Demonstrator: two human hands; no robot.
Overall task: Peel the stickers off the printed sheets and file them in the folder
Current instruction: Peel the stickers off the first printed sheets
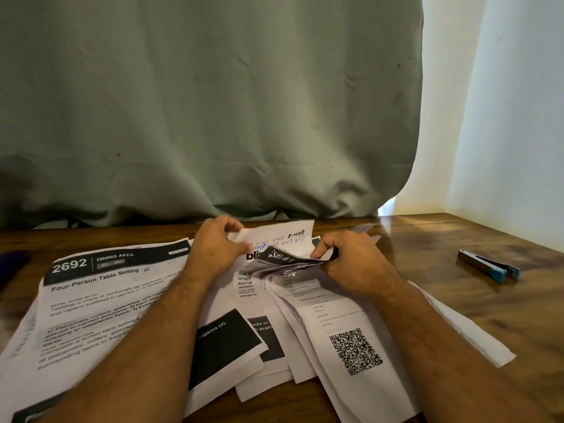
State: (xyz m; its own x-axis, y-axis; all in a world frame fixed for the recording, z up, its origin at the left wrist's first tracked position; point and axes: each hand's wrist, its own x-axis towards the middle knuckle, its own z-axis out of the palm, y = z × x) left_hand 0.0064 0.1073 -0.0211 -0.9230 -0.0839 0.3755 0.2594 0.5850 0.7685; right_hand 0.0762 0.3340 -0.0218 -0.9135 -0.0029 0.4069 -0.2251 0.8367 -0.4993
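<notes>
Several printed sheets lie overlapping on the wooden table (457,239). The big one at the left, headed "2692 Dining Area" (100,288), lies flat under my left forearm. A sheet with a QR code (355,351) lies under my right forearm. My left hand (218,248) pinches the top of a white slip with handwriting (280,235), lifted at the far edge of the pile. My right hand (351,259) grips the crumpled top edge of a sheet with a dark header (282,258). No folder is in view.
A grey and blue stapler (488,265) lies on the table to the right of the papers. A dark blue object (12,264) sits at the left edge. A green curtain (213,102) hangs behind the table, with a white wall (512,117) at the right.
</notes>
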